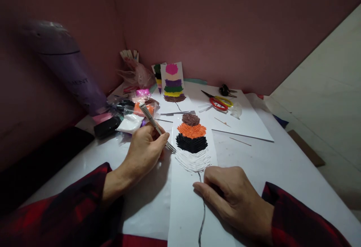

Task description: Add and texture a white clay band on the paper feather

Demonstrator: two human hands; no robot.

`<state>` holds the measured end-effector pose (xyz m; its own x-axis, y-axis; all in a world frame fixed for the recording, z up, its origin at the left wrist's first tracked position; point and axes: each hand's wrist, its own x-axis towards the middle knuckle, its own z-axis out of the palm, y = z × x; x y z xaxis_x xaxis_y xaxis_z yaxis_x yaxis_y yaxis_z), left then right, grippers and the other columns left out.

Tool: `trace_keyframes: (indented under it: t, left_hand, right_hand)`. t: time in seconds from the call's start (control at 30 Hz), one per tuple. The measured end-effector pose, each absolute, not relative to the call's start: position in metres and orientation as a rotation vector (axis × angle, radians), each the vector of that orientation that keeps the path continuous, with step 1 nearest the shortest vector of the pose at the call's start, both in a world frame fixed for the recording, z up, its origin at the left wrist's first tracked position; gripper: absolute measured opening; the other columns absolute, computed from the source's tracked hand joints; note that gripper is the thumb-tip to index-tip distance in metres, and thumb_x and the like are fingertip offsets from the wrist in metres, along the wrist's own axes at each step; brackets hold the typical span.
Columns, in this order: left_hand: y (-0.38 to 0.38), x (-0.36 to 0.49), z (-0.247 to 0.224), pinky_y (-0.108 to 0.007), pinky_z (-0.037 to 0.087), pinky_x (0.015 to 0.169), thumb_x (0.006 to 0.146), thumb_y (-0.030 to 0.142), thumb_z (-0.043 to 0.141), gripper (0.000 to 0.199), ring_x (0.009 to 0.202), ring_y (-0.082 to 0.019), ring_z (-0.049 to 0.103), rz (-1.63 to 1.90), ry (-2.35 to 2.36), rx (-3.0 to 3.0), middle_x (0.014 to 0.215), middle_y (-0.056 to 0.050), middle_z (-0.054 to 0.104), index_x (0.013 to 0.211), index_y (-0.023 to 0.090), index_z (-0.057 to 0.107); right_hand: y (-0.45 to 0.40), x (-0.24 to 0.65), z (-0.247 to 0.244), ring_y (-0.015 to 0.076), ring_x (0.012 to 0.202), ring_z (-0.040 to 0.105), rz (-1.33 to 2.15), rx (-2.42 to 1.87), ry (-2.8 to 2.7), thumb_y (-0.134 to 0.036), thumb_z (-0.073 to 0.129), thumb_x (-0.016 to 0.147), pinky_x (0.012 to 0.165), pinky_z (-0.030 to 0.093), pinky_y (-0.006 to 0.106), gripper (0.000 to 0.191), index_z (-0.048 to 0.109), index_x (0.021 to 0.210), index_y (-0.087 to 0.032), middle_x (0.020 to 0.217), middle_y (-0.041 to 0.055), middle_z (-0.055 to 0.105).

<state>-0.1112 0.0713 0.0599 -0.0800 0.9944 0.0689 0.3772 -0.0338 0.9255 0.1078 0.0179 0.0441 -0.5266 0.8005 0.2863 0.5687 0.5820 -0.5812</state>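
Observation:
My left hand (pixel 145 149) is closed round a fork (pixel 150 117) with a patterned handle, its tines at the left edge of a textured white clay band (pixel 193 160). Above that band are black (pixel 191 142), orange (pixel 191 130) and brown (pixel 191 119) clay bands, all on a narrow white card (pixel 184 202). A dark wavy line (pixel 202 217) runs down the card below them. My right hand (pixel 231 196) rests on the card's right side below the white band, fingers curled, and whether anything is under them is hidden.
Bags of coloured clay (pixel 129 122) and a black object (pixel 107 127) lie at the left. A striped sample card (pixel 173 75) leans at the back. Red and yellow scissors (pixel 218 103), keys (pixel 225 90) and thin sticks (pixel 240 141) lie to the right. A large purple bottle (pixel 70 66) stands far left.

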Motion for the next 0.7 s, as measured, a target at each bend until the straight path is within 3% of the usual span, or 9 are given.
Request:
trace_keyframes:
  t: [0.7]
  left_hand:
    - [0.0683, -0.1112, 0.0625, -0.021, 0.038, 0.041, 0.081, 0.028, 0.061, 0.017, 0.042, -0.01, 0.05, 1.144, 1.502, 1.581, 0.049, 0.004, 0.055, 0.068, 0.018, 0.055]
  right_hand:
    - [0.0181, 0.1067, 0.0455, 0.0077, 0.046, 0.033, 0.595, -1.094, -2.274, -0.022, 0.056, 0.091, 0.046, 0.024, 0.023, 0.034, 0.043, 0.059, -0.019, 0.052, -0.0066, 0.04]
